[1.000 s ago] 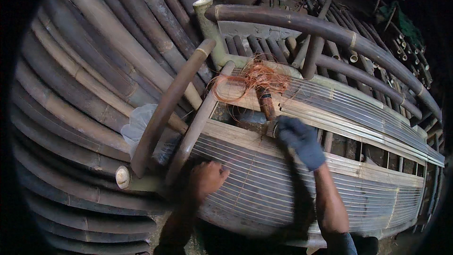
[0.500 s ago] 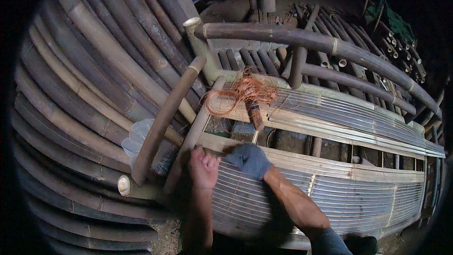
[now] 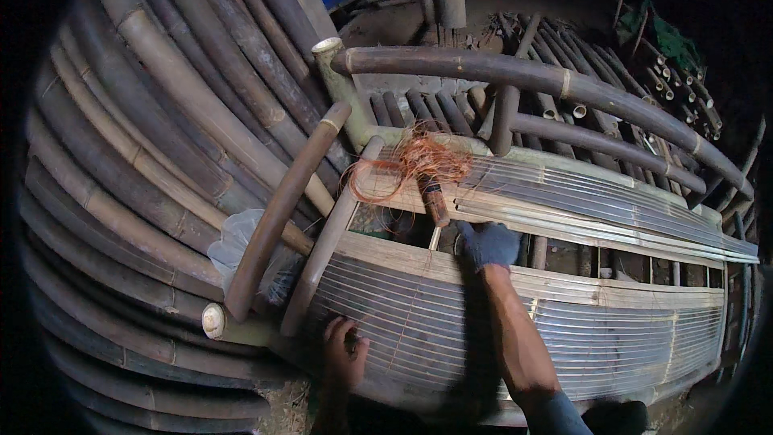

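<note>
A bamboo bench frame holds a seat of thin pale slats (image 3: 419, 322), crossed by fine orange-brown binding strands. My bare left hand (image 3: 345, 352) is at the seat's left front part, fingers curled; anything between them is too small to tell. My right hand (image 3: 491, 245), in a grey glove, is over the gap between the front slats and the rear strips (image 3: 555, 217). Its fingers look closed, their tips partly hidden. Left of it, a short brown bamboo piece (image 3: 433, 200) lies across the gap, under a tangled bundle of copper-coloured strands (image 3: 431, 157).
A curved dark bamboo backrest rail (image 3: 483, 62) runs along the far side. A sloping armrest pole (image 3: 290, 201) stands at the left, with a clear plastic bag (image 3: 237, 246) behind it. Long bamboo poles (image 3: 161, 153) fill the left; more cut poles (image 3: 684, 97) lie far right.
My hands have moved apart. The left has come down nearer the seat's front edge, and the gloved right has gone up and right, over the gap.
</note>
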Tool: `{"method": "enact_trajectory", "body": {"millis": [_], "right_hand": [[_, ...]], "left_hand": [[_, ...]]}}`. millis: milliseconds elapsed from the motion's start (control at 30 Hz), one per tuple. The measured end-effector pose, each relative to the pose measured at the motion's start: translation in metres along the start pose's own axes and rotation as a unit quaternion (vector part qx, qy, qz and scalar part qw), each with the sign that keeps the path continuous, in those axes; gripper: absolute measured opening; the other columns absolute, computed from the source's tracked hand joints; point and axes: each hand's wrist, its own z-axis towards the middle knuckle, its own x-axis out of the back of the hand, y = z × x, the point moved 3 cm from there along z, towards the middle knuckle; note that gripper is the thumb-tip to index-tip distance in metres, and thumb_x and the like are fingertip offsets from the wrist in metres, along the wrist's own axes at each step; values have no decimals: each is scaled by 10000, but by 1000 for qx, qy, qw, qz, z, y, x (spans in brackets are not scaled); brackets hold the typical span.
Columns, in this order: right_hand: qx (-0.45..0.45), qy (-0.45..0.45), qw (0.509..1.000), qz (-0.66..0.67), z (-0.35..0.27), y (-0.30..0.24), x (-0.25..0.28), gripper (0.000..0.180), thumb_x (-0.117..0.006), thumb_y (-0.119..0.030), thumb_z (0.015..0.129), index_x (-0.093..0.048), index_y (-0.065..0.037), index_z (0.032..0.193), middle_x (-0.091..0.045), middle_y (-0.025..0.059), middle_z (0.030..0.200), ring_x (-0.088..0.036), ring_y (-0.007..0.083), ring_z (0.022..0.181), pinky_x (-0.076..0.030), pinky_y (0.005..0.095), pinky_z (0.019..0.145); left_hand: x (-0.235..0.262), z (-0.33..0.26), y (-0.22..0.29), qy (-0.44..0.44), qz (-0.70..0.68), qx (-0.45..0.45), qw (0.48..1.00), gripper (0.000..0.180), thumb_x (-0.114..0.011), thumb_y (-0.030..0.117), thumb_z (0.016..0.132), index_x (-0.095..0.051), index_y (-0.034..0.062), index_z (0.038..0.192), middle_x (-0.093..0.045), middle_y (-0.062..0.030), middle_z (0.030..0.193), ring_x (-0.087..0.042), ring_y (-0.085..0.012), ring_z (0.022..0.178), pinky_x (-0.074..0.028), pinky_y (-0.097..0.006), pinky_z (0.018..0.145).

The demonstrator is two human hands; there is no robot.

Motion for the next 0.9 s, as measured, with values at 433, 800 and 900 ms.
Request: {"method": "enact_trajectory", "body": {"millis": [433, 800, 900], "right_hand": [[114, -88, 899, 413, -272, 93, 109, 215, -667, -203, 847, -578, -92, 686, -551, 63, 691, -561, 224, 681, -458, 376, 651], [-110, -22, 962, 249, -464, 161, 216, 298, -479, -92, 938, -691, -28, 1138, -684, 138, 1123, -628, 267, 1071, -480, 369, 980], [-134, -20, 975, 176, -512, 239, 193, 286, -482, -86, 924, -691, -12, 1105, -672, 168, 1125, -621, 292, 1056, -475, 416, 956]], "left_hand": [[-136, 28, 107, -436, -482, 350, 675, 600, -447, 536, 998, -516, 32, 1316, -607, -203, 1277, -613, -302, 1157, -484, -441, 990], [-215, 143, 63, -288, -546, 335, 712, 368, -622, 436, 914, -599, 105, 1075, -684, -88, 949, -687, -250, 886, -573, -418, 777], [-177, 172, 51, -259, -520, 313, 751, 443, -642, 474, 896, -599, 109, 1144, -691, -84, 969, -694, -241, 914, -572, -400, 781]]}}
